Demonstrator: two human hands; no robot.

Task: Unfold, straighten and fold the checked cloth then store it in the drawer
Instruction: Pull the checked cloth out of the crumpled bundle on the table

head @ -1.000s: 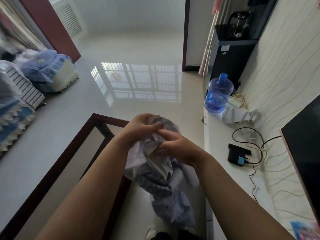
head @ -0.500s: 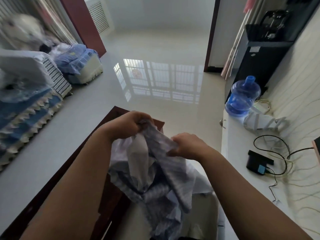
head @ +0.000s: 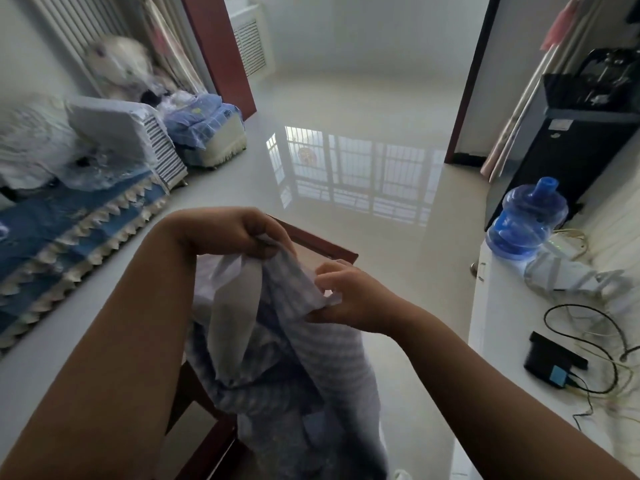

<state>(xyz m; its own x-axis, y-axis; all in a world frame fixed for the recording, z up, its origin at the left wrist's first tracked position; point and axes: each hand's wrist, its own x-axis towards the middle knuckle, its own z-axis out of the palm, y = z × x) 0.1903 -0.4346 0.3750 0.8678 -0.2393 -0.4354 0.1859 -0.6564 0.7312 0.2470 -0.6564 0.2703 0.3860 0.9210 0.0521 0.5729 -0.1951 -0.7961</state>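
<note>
The checked cloth (head: 277, 368), pale blue and white, hangs crumpled in front of me over a dark wooden table frame (head: 318, 242). My left hand (head: 242, 233) grips its top edge, raised a little higher. My right hand (head: 349, 296) pinches another part of that edge just to the right and lower down. The cloth's lower part drops out of the bottom of the view. No drawer front is clearly visible; a white cabinet (head: 498, 327) with a small knob (head: 473, 268) stands at the right.
On the cabinet lie a blue water bottle (head: 530, 220), a striped cloth (head: 568, 275), a black box (head: 550, 362) and tangled cables (head: 595, 341). A black water dispenser (head: 571, 143) stands behind. Sofas with blue covers (head: 69, 223) line the left. Glossy floor (head: 346, 133) stretches ahead.
My hands have drawn apart, spreading the cloth's top edge. The left hand rose and moved left. More of the cloth hangs loose below. My head turned left.
</note>
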